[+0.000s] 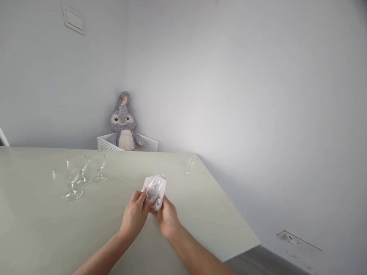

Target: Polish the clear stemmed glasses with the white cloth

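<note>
Two pale walls [235, 82] meet behind the bench [111, 224], beyond whose far edge a white basket [105, 144] holds a plush toy [126, 140]. Both forearms reach forward and inward over the bench. The left hand [134, 215] and right hand [168, 219] meet, fingers curled around a clear, rounded piece [156, 187], perhaps a glass, with white cloth or paper [146, 181] against it. Close two-handed handling seems to be the current step; further turning would call for a light, steady hold. Three stemmed glasses [100, 177] stand to the left, and a smaller glass [190, 165] near the far right corner.
</note>
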The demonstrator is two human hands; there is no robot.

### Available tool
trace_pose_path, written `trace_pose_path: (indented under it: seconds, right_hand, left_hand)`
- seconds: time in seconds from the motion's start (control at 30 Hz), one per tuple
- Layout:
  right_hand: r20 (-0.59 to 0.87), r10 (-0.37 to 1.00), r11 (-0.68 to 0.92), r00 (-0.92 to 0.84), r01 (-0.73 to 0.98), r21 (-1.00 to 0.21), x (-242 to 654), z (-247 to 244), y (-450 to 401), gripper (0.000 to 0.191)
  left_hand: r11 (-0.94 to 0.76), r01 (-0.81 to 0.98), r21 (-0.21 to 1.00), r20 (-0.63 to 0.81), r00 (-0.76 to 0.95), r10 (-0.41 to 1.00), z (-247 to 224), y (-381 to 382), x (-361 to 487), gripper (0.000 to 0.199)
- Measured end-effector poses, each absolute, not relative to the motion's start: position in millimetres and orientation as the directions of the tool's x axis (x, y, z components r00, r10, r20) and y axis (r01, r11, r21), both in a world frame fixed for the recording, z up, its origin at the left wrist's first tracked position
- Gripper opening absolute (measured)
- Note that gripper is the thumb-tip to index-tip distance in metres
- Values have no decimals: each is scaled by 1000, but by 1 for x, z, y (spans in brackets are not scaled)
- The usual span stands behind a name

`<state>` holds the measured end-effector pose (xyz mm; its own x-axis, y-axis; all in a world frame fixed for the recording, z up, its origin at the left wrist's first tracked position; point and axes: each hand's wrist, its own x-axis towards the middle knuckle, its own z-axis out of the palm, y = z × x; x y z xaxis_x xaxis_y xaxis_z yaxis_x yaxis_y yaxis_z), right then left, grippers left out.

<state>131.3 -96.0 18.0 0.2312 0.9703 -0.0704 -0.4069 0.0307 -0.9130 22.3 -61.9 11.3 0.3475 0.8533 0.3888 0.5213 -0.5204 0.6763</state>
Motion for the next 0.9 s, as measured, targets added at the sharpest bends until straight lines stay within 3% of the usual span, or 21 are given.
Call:
trace_pose_path:
  seconds: [0.1, 0.17, 0.27, 0.37, 0.47, 0.53, 0.6, 0.73, 0.8, 0.9]
  right_hand:
    - [156, 963, 164, 221, -17, -986, 113, 14, -110, 33]
    - [291, 945, 241, 151, 282, -929, 111, 14, -117, 30]
    - [453, 890, 371, -43, 646, -667, 116, 16, -125, 28]
    - [454, 859, 428, -236, 817, -386, 124, 18, -137, 30]
    - [292, 878, 461, -379, 836, -299, 131, 28, -153, 28]
    - [222, 886, 461, -407, 819, -341, 136, 41, -162, 35]
    - [246, 914, 402, -322, 803, -441, 143, 55, -163, 34]
    - [300, 954, 241, -25, 662, -710, 151, 72, -140, 31]
    - [245, 969, 200, 22, 507, -838, 147, 70, -126, 35]
    - [207, 978, 190, 33, 279, -941, 138, 59, -111, 30]
  left_hand:
    - [-442, 503, 742, 377, 232, 897, 12, -61, 20, 38]
    - [-385, 452, 805, 341, 179, 923, 13, -58, 18, 40]
    - [-263, 336, 904, 218, 167, 962, 16, -50, 14, 42]
    - [-199, 337, 920, 188, 65, 980, 25, -37, 3, 46]
    - [-243, 412, 878, 341, -185, 922, 38, -26, -13, 48]
    - [-281, 427, 859, 425, -293, 856, 45, -24, -20, 50]
    - [-306, 419, 855, 447, -295, 844, 47, -26, -21, 50]
    - [-415, 371, 831, 458, -32, 889, 36, -42, -4, 46]
    - [-527, 320, 788, 507, 149, 849, 26, -53, 8, 41]
    - [-627, 243, 741, 570, 267, 777, 14, -65, 22, 36]
